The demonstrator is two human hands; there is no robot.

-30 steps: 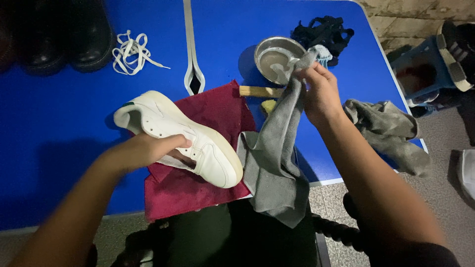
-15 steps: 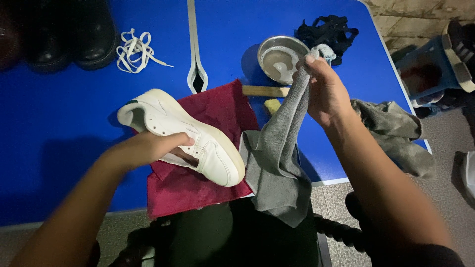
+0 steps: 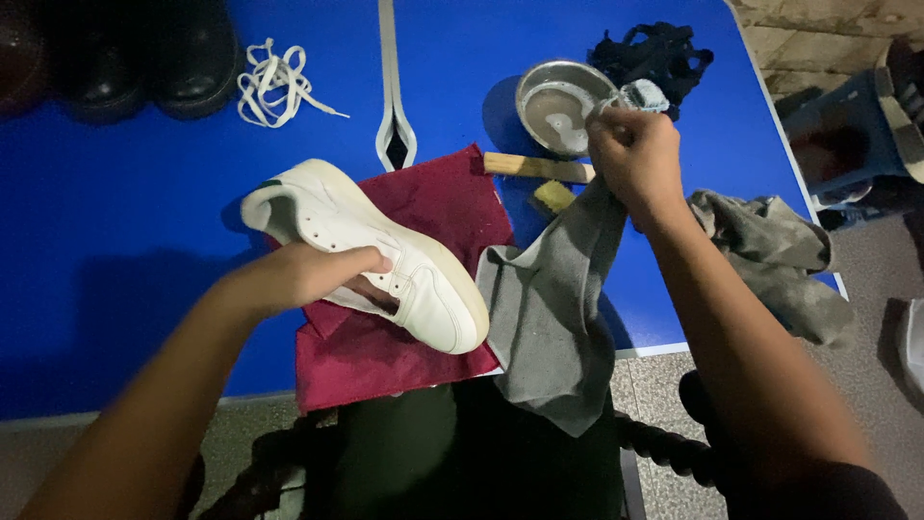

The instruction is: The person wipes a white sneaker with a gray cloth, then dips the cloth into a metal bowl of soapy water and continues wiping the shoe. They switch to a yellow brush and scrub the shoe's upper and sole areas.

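The shoe (image 3: 375, 258) in the left hand (image 3: 298, 274) is white, with a small dark green patch at the heel. Under it lies a dark red cloth (image 3: 385, 347) on a bright blue table (image 3: 125, 212). The rag (image 3: 549, 308) hanging from the right hand (image 3: 630, 154) is plain grey. Just beyond that hand the bowl (image 3: 563, 93) is silver, the straps (image 3: 659, 53) black. Beyond the left hand the laces (image 3: 274, 82) are white, the boots (image 3: 144, 53) black.
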